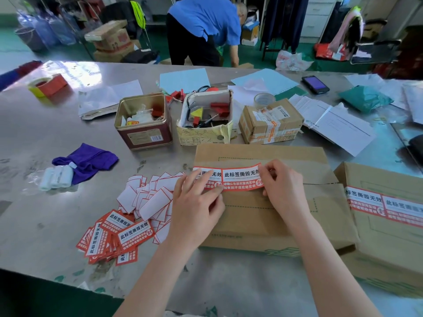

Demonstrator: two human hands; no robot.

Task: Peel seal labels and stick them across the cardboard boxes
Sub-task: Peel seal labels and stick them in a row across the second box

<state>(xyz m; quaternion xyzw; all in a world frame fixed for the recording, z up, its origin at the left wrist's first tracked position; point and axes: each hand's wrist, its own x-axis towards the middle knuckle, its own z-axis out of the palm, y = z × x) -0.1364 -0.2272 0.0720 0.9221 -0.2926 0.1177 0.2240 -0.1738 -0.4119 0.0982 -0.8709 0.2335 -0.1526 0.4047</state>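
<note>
Both hands reach forward over the cardboard box [263, 216] on the bench [45, 138]. Left hand [196, 202] lies flat, fingers straight, pressing a stuck seal label [206, 177]; right hand [282, 186] pinches the right end of a second label [241, 178] beside it. Loose labels [114, 236] and peeled backings [148, 197] sit left of the box.

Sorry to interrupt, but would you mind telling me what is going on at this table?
A person is sealing cardboard boxes with red and white seal labels. The left hand presses one label onto the flat box, while the right hand pinches the end of a second label beside it. A box on the right already carries labels. Unused labels and peeled backings lie to the left.
</note>
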